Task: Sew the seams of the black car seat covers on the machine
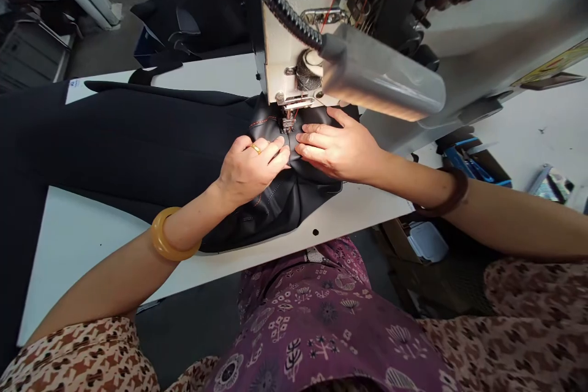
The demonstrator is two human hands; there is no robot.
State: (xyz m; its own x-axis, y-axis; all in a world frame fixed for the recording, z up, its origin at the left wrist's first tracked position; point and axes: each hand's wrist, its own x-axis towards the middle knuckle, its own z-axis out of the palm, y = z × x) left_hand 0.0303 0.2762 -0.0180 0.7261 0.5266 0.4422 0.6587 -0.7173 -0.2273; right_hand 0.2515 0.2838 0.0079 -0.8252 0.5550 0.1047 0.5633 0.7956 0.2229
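Note:
Under the presser foot (288,124) of a sewing machine (281,37) lies a black leather-like piece (316,193) with orange stitching. It is bunched in folds toward the front of the table. My left hand (252,166), wearing a ring, pinches a fold of it just in front and to the left of the foot; the fingertips are partly hidden. To the right of the foot, my right hand (344,146) rests on the same piece with fingers stretched out and pressing down. A long dark cloth (138,141) joins it on the left and covers much of the white table (92,233).
A lamp (386,76) on a ribbed flexible neck hangs close above my right hand. More dark cloth (202,6) is piled behind the table. At the right are a box with blue items (475,162) and a white plastic container (427,241).

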